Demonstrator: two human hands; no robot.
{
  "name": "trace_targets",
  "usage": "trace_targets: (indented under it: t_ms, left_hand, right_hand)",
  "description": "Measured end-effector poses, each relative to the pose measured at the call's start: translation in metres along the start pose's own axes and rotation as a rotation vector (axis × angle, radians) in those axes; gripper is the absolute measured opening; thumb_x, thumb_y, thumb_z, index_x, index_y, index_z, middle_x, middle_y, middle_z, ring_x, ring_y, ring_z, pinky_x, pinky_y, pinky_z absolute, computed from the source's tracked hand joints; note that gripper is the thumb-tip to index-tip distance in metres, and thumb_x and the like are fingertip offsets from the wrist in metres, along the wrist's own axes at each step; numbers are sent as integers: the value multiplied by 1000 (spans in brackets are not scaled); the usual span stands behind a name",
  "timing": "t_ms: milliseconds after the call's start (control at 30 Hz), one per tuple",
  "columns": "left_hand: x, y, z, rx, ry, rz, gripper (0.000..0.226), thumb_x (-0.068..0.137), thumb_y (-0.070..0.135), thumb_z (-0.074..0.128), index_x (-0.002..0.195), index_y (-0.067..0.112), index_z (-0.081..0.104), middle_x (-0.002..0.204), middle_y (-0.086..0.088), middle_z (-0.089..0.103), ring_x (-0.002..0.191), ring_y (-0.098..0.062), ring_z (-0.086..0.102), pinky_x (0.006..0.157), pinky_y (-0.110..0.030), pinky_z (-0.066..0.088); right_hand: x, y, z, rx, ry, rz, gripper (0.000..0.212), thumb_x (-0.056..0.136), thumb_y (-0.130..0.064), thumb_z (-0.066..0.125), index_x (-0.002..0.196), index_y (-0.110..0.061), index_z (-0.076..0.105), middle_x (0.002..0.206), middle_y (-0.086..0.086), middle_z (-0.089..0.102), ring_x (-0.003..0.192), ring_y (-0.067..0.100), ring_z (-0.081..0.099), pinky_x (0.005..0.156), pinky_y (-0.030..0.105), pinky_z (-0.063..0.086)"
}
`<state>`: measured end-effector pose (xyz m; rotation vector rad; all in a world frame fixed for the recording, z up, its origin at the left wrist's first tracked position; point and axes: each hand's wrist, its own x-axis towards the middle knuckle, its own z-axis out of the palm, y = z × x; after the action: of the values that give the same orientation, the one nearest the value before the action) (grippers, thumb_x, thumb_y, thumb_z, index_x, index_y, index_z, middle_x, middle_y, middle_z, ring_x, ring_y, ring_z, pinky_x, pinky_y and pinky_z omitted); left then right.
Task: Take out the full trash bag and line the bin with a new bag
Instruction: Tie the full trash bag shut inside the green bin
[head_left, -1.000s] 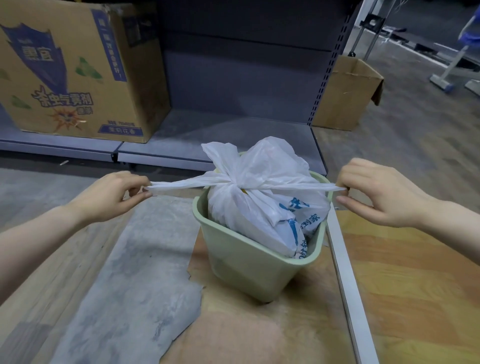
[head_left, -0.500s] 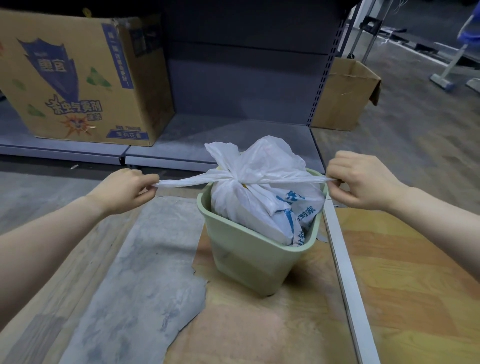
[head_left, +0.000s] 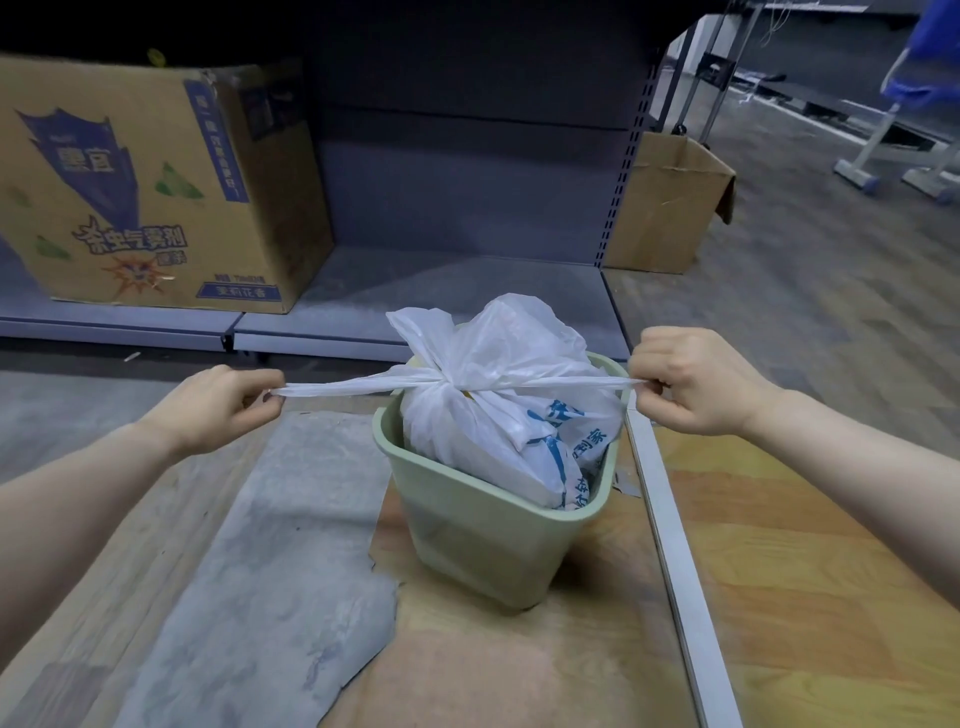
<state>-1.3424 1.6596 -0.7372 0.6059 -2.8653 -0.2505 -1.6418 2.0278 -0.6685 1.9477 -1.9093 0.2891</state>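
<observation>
Both grips are closed on plastic: your left hand (head_left: 221, 402) pinches the end of one twisted strip of the bag (head_left: 498, 405) between thumb and fingers, and your right hand (head_left: 693, 382) has its fingers curled tight round the end of the other strip. The two strips run out sideways, taut and nearly level, from a knot (head_left: 441, 385) at the bag's neck, so you look to be cinching that knot down before lifting.

Going by size, the shelf (head_left: 467, 291) fills the far side, its low deck bare in the middle, with a big printed box (head_left: 140, 192) sitting on it at far left. A plain carton (head_left: 670, 202) stands on the floor just right of the shelf upright. Near you the floor (head_left: 779, 597) is wood-patterned, with a torn grey patch (head_left: 270, 571) on the left and a pale rail (head_left: 675, 571) running near to far on the right.

The bin (head_left: 467, 530), pale green, stands on the floor between patch and rail, leaning slightly. The bag sits inside it, bulging above the rim, white with blue print on its right side; loose plastic stands up above the knot.

Pulling outward rather than upward keeps the bin from rising with the bag. No new bag is in view, so lining appears some way off.
</observation>
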Motion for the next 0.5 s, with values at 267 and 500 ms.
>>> trace_targets:
  t_ms: [267, 500]
  left_hand:
    - [10, 15, 5, 71, 63, 28, 15, 86, 15, 60, 73, 14, 55, 50, -1, 49, 51, -26, 50, 49, -34, 38]
    - [9, 14, 22, 264, 111, 303, 16, 80, 27, 58, 75, 13, 65, 68, 1, 52, 56, -20, 54, 53, -23, 31]
  right_hand:
    - [-9, -1, -7, 28, 12, 84, 22, 69, -19, 39, 50, -15, 32, 47, -2, 32, 48, 21, 33, 36, 31, 35]
    - [-15, -15, 6, 60, 3, 139, 54, 94, -49, 36, 60, -12, 57, 71, -1, 55, 64, 18, 51, 47, 29, 43]
